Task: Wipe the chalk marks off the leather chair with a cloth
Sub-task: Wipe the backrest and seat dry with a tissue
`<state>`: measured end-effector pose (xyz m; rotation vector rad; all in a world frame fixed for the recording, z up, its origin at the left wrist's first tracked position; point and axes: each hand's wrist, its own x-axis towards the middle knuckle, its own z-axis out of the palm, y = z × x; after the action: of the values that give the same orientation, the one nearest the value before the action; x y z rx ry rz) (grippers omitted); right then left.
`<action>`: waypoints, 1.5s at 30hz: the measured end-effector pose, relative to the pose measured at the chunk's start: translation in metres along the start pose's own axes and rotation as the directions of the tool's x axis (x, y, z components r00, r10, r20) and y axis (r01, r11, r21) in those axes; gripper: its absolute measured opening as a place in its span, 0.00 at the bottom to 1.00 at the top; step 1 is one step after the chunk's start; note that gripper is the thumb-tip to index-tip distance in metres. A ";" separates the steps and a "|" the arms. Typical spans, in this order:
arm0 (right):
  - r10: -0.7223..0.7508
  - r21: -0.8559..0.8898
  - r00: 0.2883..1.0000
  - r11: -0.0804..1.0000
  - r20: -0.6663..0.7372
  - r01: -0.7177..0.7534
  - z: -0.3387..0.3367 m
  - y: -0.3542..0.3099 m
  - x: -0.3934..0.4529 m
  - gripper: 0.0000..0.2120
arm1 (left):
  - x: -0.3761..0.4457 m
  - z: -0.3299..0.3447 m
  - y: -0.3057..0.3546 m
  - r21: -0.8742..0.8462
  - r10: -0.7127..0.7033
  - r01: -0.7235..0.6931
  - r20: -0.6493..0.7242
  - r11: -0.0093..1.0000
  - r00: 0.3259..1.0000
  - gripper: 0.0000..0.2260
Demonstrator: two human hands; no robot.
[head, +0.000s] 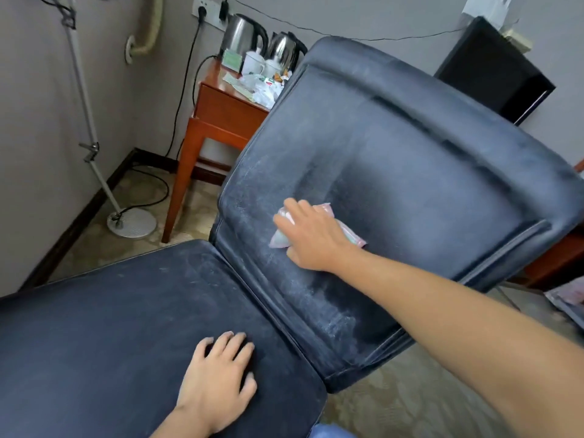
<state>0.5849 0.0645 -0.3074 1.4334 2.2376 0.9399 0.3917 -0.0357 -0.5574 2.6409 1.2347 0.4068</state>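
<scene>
Right hand (311, 235) flat on cloth (286, 240)

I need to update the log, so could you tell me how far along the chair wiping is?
Partly done. A darker band on the backrest looks wiped. The right hand presses the cloth on the backrest's lower part; the left hand rests on the seat. Whitish chalk haze remains on the backrest's edges and the seat.

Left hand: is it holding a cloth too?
No. The left hand rests with spread fingers on the bare chair seat, while the right hand alone presses the cloth on the backrest.
</scene>
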 end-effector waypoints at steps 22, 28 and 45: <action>0.046 0.194 0.916 0.980 -0.398 0.035 0.007 0.014 0.126 0.16 | 0.063 -0.027 -0.130 0.175 -0.307 0.304 -0.012 0.936 0.952 0.29; -0.441 -0.176 0.845 0.897 -0.302 0.406 -0.015 0.070 0.091 0.11 | 0.059 -0.028 -0.130 0.110 -0.304 0.307 -0.041 0.945 0.952 0.28; -0.557 -0.082 0.825 0.821 0.099 0.564 0.033 -0.033 0.089 0.07 | 0.058 -0.025 -0.132 0.082 -0.287 0.288 -0.022 0.954 0.958 0.28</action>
<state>0.5421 0.1461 -0.3464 0.6655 2.3082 0.7707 0.3243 0.0946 -0.5633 2.4713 1.6437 0.3239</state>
